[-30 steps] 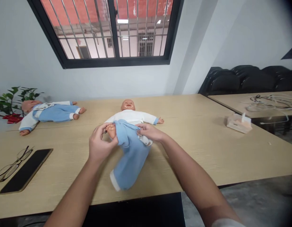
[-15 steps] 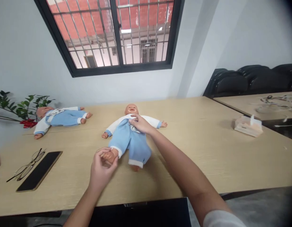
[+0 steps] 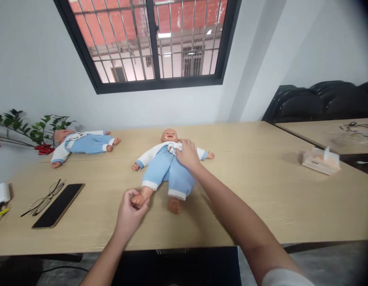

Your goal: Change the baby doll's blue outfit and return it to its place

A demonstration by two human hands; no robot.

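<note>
A baby doll (image 3: pixel 169 137) lies on its back in the middle of the wooden table (image 3: pixel 249 186), head away from me. It wears a white top and light blue trousers (image 3: pixel 164 171). My left hand (image 3: pixel 130 212) pinches the doll's bare foot on the left side and holds that leg stretched toward me. My right hand (image 3: pixel 187 154) rests on the doll's chest, fingers gripping the top edge of the trousers. The doll's other foot (image 3: pixel 173 205) lies free on the table.
A second dressed doll (image 3: pixel 82 143) lies at the far left beside a leafy plant (image 3: pixel 29 129). Glasses (image 3: pixel 43 198) and a dark phone (image 3: pixel 59 205) lie at the left. A tissue box (image 3: pixel 320 161) sits at the right, black chairs (image 3: pixel 318 101) behind.
The doll's legs went from lifted, with bunched trousers, to laid flat. My left hand drew the foot toward me; my right hand slid the trouser top up to the chest.
</note>
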